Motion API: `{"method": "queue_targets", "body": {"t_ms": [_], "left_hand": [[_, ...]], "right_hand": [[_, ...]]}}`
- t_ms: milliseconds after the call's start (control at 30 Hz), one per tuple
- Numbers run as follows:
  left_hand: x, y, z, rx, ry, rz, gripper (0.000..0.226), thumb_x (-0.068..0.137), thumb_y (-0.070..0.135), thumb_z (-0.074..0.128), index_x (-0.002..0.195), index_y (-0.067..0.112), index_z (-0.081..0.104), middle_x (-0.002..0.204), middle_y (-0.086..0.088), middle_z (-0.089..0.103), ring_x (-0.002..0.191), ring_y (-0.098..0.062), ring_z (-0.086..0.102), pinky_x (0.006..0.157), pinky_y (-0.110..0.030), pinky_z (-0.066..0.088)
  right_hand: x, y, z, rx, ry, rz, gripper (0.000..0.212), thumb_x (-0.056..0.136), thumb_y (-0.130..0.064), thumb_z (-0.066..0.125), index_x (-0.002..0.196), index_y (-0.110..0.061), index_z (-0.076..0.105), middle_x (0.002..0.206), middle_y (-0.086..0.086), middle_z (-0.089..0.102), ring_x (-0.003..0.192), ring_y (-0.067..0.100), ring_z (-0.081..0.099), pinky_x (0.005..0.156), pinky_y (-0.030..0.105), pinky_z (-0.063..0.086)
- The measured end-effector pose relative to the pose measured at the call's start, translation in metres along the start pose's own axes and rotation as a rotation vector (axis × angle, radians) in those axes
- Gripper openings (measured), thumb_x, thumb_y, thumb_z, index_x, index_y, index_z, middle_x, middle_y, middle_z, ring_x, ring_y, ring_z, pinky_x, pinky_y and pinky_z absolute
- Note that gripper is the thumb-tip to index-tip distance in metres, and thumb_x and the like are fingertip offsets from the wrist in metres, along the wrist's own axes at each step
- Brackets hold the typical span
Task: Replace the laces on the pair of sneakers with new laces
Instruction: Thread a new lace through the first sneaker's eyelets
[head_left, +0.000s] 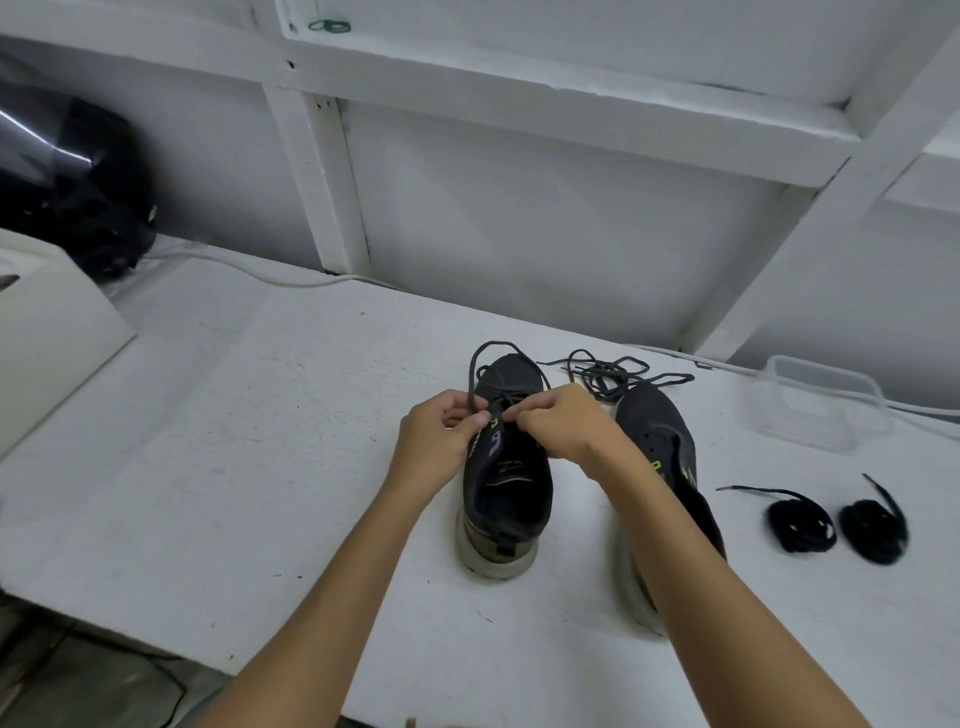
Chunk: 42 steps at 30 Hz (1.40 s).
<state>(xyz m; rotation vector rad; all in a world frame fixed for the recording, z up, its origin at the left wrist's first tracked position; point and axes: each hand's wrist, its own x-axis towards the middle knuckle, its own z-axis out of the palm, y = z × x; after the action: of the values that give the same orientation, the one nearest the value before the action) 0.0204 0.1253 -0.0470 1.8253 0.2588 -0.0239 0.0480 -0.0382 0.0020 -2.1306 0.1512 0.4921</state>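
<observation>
Sneakers are standing heel-near on the white surface (260, 467). Left hand (441, 436) fingers are pinching the grey lace (475, 374) of the left sneaker (506, 493); right hand (563, 421) fingers are pinching it at the eyelets. Right sneaker (660, 431) is sitting beside it, a loose lace (618, 371) beyond, two coiled black laces (836, 522) lying rightmost.

Two bare arms come in from the bottom. No sleeves cover them up to the edge. The left hand (441, 431) and the right hand (563, 423) wear no gloves, rings, or watch.
</observation>
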Motion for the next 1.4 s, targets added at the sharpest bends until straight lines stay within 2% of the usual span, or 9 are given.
{"method": "queue_targets", "body": {"t_ms": [133, 267, 367, 467, 667, 833, 1033, 1200, 1400], "left_hand": [[0.0, 0.0, -0.003, 0.035, -0.005, 0.019, 0.008, 0.089, 0.019, 0.074, 0.093, 0.027, 0.074, 0.087, 0.013, 0.074, 0.084, 0.006, 0.066, 0.077, -0.012, 0.051], [0.0, 0.004, -0.003, 0.108, -0.006, 0.043, 0.01, 0.088, 0.021, 0.075, 0.097, 0.025, 0.075, 0.086, 0.011, 0.074, 0.08, 0.009, 0.066, 0.068, -0.003, 0.047], [0.0, 0.004, -0.004, 0.067, 0.013, 0.004, 0.011, 0.086, 0.021, 0.077, 0.096, 0.025, 0.075, 0.086, 0.011, 0.074, 0.074, 0.007, 0.067, 0.07, -0.013, 0.051], [0.001, 0.003, -0.006, 0.021, -0.009, -0.025, 0.011, 0.086, 0.019, 0.077, 0.096, 0.025, 0.079, 0.088, 0.012, 0.075, 0.077, 0.008, 0.067, 0.08, -0.022, 0.057], [-0.006, 0.01, -0.008, 0.133, -0.124, 0.025, 0.019, 0.094, 0.034, 0.067, 0.111, 0.031, 0.075, 0.102, 0.02, 0.071, 0.092, 0.015, 0.06, 0.072, -0.001, 0.043], [-0.014, 0.017, -0.005, 0.152, -0.13, 0.019, 0.019, 0.085, 0.029, 0.076, 0.102, 0.037, 0.072, 0.09, 0.016, 0.074, 0.085, 0.012, 0.064, 0.073, -0.004, 0.045], [-0.017, 0.021, -0.004, 0.203, -0.113, -0.061, 0.02, 0.093, 0.039, 0.065, 0.106, 0.03, 0.076, 0.095, 0.015, 0.073, 0.091, 0.003, 0.064, 0.075, -0.014, 0.049], [-0.026, 0.033, 0.006, 0.333, -0.222, 0.005, 0.027, 0.08, 0.049, 0.076, 0.101, 0.033, 0.069, 0.092, 0.017, 0.062, 0.089, 0.004, 0.059, 0.069, -0.016, 0.044], [-0.029, 0.02, 0.032, 0.501, -0.114, 0.007, 0.033, 0.08, 0.041, 0.071, 0.098, 0.018, 0.056, 0.113, -0.003, 0.049, 0.105, -0.022, 0.053, 0.082, -0.034, 0.05]], "right_hand": [[-0.003, 0.004, 0.006, 0.112, 0.028, 0.027, 0.027, 0.086, -0.008, 0.063, 0.079, -0.028, 0.08, 0.078, 0.0, 0.075, 0.066, 0.013, 0.062, 0.064, 0.025, 0.054], [-0.004, 0.008, 0.013, 0.16, 0.052, -0.009, 0.02, 0.081, -0.008, 0.079, 0.082, -0.028, 0.079, 0.069, -0.004, 0.074, 0.066, 0.019, 0.069, 0.07, 0.03, 0.061], [-0.002, 0.011, 0.02, 0.109, 0.108, -0.049, 0.014, 0.08, -0.018, 0.085, 0.09, -0.024, 0.078, 0.055, -0.011, 0.064, 0.057, 0.011, 0.062, 0.066, 0.026, 0.055], [-0.002, 0.015, 0.023, 0.029, 0.124, -0.057, 0.013, 0.085, -0.026, 0.081, 0.098, -0.024, 0.08, 0.071, -0.009, 0.071, 0.07, 0.009, 0.068, 0.077, 0.026, 0.057], [-0.004, 0.019, 0.025, 0.011, 0.122, -0.113, 0.009, 0.093, -0.025, 0.07, 0.093, -0.027, 0.079, 0.081, -0.007, 0.074, 0.077, 0.007, 0.067, 0.073, 0.022, 0.053], [-0.005, 0.02, 0.017, 0.207, 0.062, -0.055, 0.016, 0.102, -0.012, 0.055, 0.09, -0.015, 0.064, 0.081, 0.005, 0.071, 0.067, 0.014, 0.065, 0.063, 0.031, 0.06], [-0.021, 0.01, -0.004, 0.575, -0.068, 0.031, 0.015, 0.108, -0.018, 0.043, 0.097, -0.015, 0.053, 0.111, 0.007, 0.073, 0.092, 0.023, 0.076, 0.069, 0.037, 0.061], [-0.021, 0.008, -0.007, 0.487, -0.056, -0.022, 0.016, 0.107, -0.016, 0.045, 0.094, -0.014, 0.055, 0.109, 0.003, 0.075, 0.097, 0.022, 0.072, 0.066, 0.034, 0.06], [-0.023, -0.006, -0.021, 0.263, -0.027, -0.087, 0.016, 0.105, -0.015, 0.046, 0.093, -0.016, 0.056, 0.096, -0.005, 0.077, 0.094, 0.014, 0.069, 0.077, 0.034, 0.059]]}}
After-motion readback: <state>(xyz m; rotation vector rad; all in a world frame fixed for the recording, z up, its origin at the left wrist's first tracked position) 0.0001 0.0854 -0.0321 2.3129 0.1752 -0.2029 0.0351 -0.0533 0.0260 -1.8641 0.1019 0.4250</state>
